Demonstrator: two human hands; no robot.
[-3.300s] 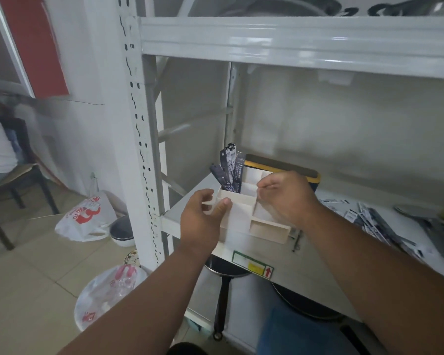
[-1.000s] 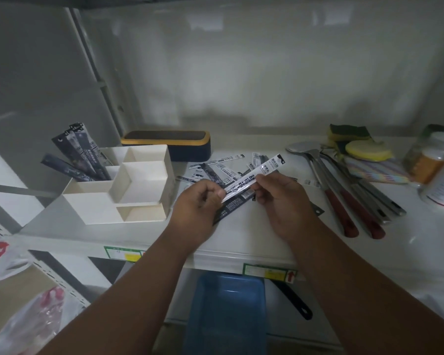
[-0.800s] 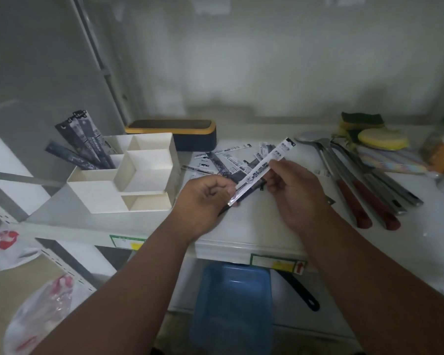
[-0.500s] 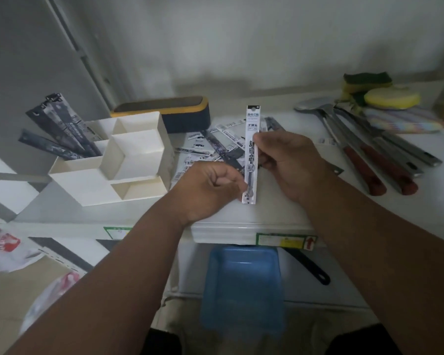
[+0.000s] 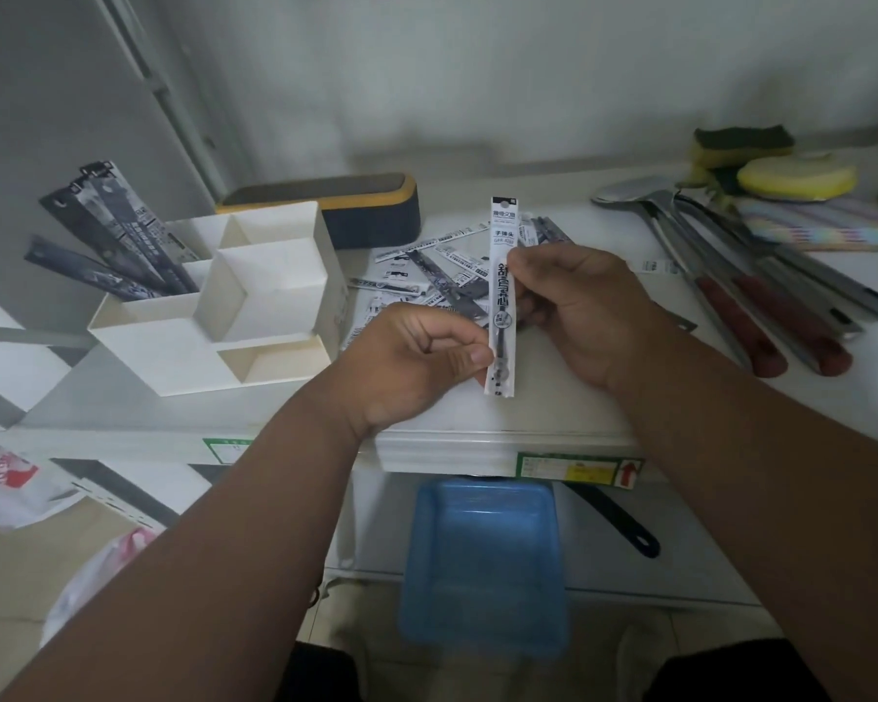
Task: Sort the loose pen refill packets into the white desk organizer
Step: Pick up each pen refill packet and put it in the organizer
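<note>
A white metal shelf [image 5: 553, 418] carries everything at chest height. Below its front edge sits a blue plastic tub [image 5: 482, 564], with a black handle [image 5: 614, 519] poking out beside it.

On the left of the shelf stands the white desk organizer [image 5: 214, 316], a block of open compartments. Several dark refill packets [image 5: 117, 245] lean out of its back-left compartment; the other compartments that can be seen into hold nothing. Just behind it lies a dark case with a yellow rim [image 5: 346, 205].

To the right lie metal kitchen tools with red-brown handles [image 5: 761, 306], and behind them a stack of sponges [image 5: 761, 154] and a striped cloth [image 5: 822, 225].

In the middle, a scatter of loose refill packets [image 5: 427, 276] lies flat on the shelf, just right of the organizer.

Both hands hold one white refill packet [image 5: 502, 296] upright above the shelf's front edge, in front of that scatter. The left hand [image 5: 406, 367] has its fingers curled, thumb and forefinger pinching the packet's lower end. The right hand [image 5: 584, 311] pinches the packet's middle between thumb and fingers from the right side.
</note>
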